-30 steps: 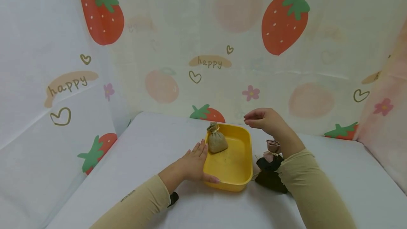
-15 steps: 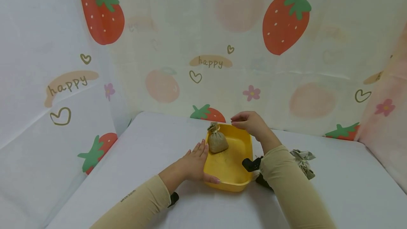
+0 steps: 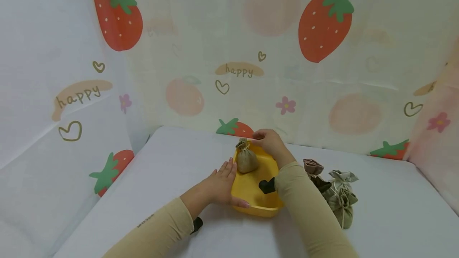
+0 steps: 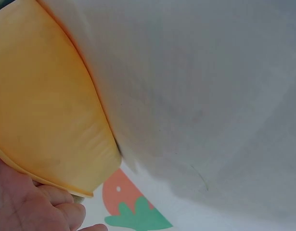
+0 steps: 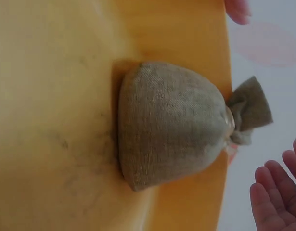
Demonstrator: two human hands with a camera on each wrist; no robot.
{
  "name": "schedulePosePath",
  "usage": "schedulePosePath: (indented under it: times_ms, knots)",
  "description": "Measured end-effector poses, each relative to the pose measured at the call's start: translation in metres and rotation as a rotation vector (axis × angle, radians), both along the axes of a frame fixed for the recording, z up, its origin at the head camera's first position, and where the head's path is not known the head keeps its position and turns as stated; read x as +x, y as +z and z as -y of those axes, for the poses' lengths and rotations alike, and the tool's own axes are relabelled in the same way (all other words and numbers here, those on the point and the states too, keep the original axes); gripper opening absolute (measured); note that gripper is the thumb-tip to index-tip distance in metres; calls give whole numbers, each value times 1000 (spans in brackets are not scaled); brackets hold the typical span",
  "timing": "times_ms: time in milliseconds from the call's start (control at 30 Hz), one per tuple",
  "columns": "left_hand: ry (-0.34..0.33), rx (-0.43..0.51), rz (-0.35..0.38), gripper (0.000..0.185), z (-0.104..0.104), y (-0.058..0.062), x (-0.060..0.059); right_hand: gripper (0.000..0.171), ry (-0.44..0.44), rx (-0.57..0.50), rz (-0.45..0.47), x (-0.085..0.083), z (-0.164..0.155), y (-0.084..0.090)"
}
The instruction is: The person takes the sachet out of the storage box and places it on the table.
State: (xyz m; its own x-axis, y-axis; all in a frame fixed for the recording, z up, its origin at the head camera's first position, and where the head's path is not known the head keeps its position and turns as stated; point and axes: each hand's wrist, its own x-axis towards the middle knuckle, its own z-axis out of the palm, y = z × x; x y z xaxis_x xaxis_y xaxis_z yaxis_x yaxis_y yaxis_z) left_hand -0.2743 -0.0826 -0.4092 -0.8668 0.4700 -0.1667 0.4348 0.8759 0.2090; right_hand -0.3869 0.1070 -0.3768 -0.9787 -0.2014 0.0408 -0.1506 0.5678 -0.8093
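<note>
Head view: a person in beige sleeves works at a white-covered table (image 3: 172, 158) walled in by strawberry-print cloth. The left hand (image 3: 219, 186) lies flat against the near-left side of a yellow tub (image 3: 251, 194), fingers straight along its wall and thumb along its front edge. The right hand (image 3: 269, 142) reaches over the tub's far rim, fingers loosely curled just beside the tied neck of a small burlap pouch (image 3: 246, 160); whether they touch it cannot be told from here. The pouch stands upright in the tub's far-left corner. To the right of the tub, on the table, lie a pink-topped pouch (image 3: 312, 166), a dark pouch (image 3: 321, 184) and a grey-green pouch (image 3: 341, 200), bunched together and partly hidden by the right forearm.

Left wrist view: the yellow tub (image 4: 42, 110) fills the left side, its outer wall pressed close to the left hand (image 4: 32, 207), of which only the palm edge and fingertips show; the white table cover (image 4: 205, 96) spreads beyond.

Right wrist view: the burlap pouch (image 5: 172, 125) sits on the scuffed floor of the yellow tub (image 5: 51, 96), its tied neck against the rim. A fingertip (image 5: 237, 10) of the right hand shows at the top edge, clear of the pouch and holding nothing. The left hand's straight fingers (image 5: 277, 192) appear outside the rim.
</note>
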Motion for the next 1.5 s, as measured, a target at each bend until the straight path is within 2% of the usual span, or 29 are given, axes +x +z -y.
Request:
schedulePosePath:
  times_ms: [200, 500, 633, 833, 967, 1100, 1300, 1500]
  knots:
    - [-6, -11, -14, 129, -1, -3, -2, 38, 31, 29, 20, -1, 8, -3]
    - [0, -24, -16, 128, 0, -4, -3, 53, 190, 129, 7, -10, 14, -15]
    - [2, -35, -16, 129, 0, -5, -3, 56, 232, 154, -8, -10, 17, -18]
    - [0, -38, -17, 129, 0, -4, -2, 46, 213, 208, -53, -9, 17, -16]
    - [-1, -23, -10, 128, -1, -1, -1, 33, 214, 305, -79, -9, 10, -18]
    - [0, -15, -5, 127, -2, 0, -1, 18, 187, 341, -112, -8, 4, -19]
    - [2, -12, -2, 127, -2, -1, -2, 7, 114, 291, -123, -5, 2, -16]
    - [3, -12, 3, 128, -1, -1, -2, 10, 89, 184, -44, -3, 4, -13]
